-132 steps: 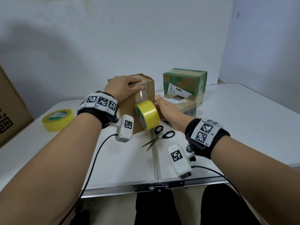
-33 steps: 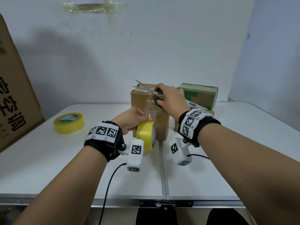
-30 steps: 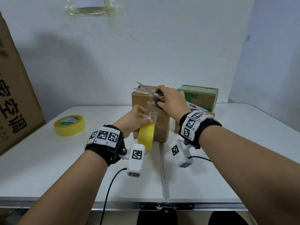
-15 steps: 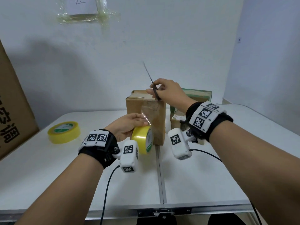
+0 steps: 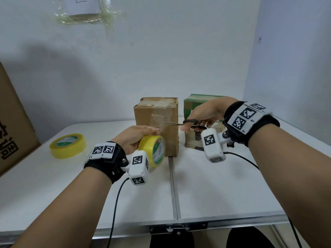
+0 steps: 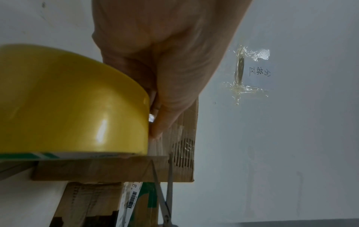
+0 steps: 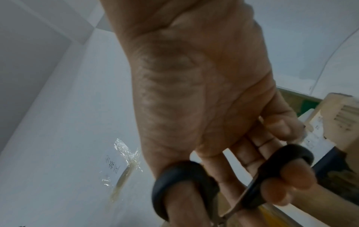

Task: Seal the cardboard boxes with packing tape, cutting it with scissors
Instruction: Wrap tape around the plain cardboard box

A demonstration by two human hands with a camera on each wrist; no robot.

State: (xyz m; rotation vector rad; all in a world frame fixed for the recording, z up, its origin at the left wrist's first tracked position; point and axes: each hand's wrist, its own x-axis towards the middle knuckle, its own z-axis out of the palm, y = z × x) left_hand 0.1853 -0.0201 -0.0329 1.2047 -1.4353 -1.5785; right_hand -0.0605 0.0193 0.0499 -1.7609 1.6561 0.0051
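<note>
The brown box [image 5: 156, 125] stands at the table's [image 5: 223, 185] centre, with a clear tape strip [image 5: 157, 120] running from its front face down to the yellow roll [image 5: 152, 151]. The left hand [image 5: 134, 138] grips this roll. Half a second ago the scissors [image 5: 182, 124] pointed up; now the right hand [image 5: 206, 115], fingers through the handles, brings the blades in from 3 o'clock to the strip. I judge the cut comes next. A spare roll [image 5: 67, 145] lies at 9 o'clock.
</note>
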